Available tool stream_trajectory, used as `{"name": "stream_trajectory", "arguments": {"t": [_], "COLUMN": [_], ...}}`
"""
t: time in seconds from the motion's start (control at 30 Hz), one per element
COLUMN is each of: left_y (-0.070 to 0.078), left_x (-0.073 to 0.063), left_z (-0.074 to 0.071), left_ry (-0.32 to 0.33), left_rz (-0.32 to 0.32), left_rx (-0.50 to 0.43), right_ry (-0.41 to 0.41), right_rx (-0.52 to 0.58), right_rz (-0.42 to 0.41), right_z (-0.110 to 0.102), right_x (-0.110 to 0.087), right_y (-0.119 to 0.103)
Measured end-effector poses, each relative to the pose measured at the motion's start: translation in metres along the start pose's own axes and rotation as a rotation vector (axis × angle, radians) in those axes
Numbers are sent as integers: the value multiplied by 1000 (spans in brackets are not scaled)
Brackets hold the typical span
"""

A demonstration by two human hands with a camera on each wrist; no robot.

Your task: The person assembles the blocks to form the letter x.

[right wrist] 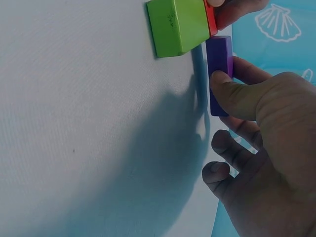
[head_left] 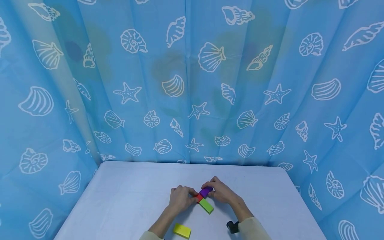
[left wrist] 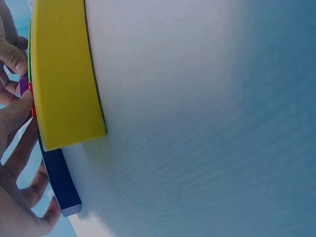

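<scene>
My left hand (head_left: 181, 198) pinches a small red block (head_left: 199, 197) between thumb and fingers. A purple block (head_left: 205, 191) is gripped by the thumb and fingers of my right hand (head_left: 221, 190), close to the red one. Against the red block lies one end of a green block (head_left: 206, 206), reaching toward the front right. In the left wrist view a dark blue block (left wrist: 60, 178) lies beside the left fingers; the left hand hides it from the head view.
On the white table (head_left: 135, 186), a yellow block (head_left: 182, 230) lies near the left forearm. A black object (head_left: 232, 227) is by the right sleeve. A blue shell-print curtain (head_left: 186, 100) hangs behind the table and at both sides.
</scene>
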State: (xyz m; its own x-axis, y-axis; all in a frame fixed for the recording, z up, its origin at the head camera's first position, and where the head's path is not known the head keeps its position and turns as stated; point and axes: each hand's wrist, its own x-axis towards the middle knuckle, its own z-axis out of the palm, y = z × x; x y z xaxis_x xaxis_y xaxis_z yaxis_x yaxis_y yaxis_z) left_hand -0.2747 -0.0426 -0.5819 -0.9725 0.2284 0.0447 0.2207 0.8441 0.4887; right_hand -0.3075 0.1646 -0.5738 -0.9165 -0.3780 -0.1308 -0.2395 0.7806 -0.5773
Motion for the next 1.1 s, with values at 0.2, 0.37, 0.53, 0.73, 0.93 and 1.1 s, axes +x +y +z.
{"name": "stream_trajectory", "arguments": {"t": [0.2, 0.37, 0.53, 0.73, 0.93, 1.1], "left_y": [0, -1, -2, -2, -2, -2], "left_x": [-1, 0, 0, 0, 1, 2], "left_z": [0, 1, 1, 2, 2, 3], "left_ry": [8, 14, 15, 13, 7, 14], "left_rz": [6, 14, 19, 12, -6, -5], "left_rx": [3, 6, -3, -16, -8, 0], "right_ry": [13, 24, 25, 3, -8, -3], "right_rx": [-1, -17, -32, -30, -16, -17], "right_rz": [-8, -11, -13, -5, -3, 6], "right_z": [1, 0, 1, 1, 1, 2], "right_x": [-1, -2, -1, 0, -1, 0], "right_y": [-1, -3, -4, -5, -6, -5]}}
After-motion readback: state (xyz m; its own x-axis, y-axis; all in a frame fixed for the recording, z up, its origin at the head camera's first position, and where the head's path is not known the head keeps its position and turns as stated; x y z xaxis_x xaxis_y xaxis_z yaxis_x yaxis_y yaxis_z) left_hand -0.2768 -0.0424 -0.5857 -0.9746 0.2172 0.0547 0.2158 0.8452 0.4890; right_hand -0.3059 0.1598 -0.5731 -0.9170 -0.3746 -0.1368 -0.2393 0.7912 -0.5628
